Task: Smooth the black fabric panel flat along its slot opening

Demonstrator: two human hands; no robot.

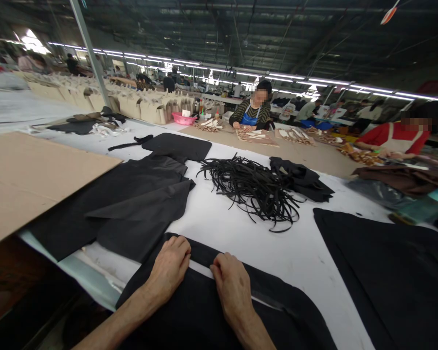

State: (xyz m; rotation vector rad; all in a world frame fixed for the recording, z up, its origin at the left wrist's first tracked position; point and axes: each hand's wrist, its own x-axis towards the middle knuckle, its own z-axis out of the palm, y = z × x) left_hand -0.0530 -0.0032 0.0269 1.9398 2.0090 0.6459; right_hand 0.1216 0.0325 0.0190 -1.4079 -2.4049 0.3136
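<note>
The black fabric panel [204, 311] lies flat at the near edge of the white worktable [241, 228], directly under the person's forearms, with a narrow black strip along its far edge and a pale seam line showing between strip and panel. The left hand [170, 265] rests palm down on the panel, its fingers held close together and curled over that far edge, the tips pressing on the strip. The right hand [231, 282] sits just beside it, also palm down, fingers bunched and bent onto the same edge. Neither hand pinches or lifts anything; both seem placed to flatten the edge and keep the strip lined up with the panel.

To the left, a stack of dark grey-black cut fabric pieces [131, 199] is fanned out within reach, beside a flat sheet of brown cardboard [32, 175]. Further out in the middle of the table lies a loose tangle of thin black straps [255, 187], touching a crumpled black cloth [301, 180]. A large black fabric sheet [390, 267] covers the right side. Across the table, two other people sit over tan pieces, near a pink plastic basin [183, 118].
</note>
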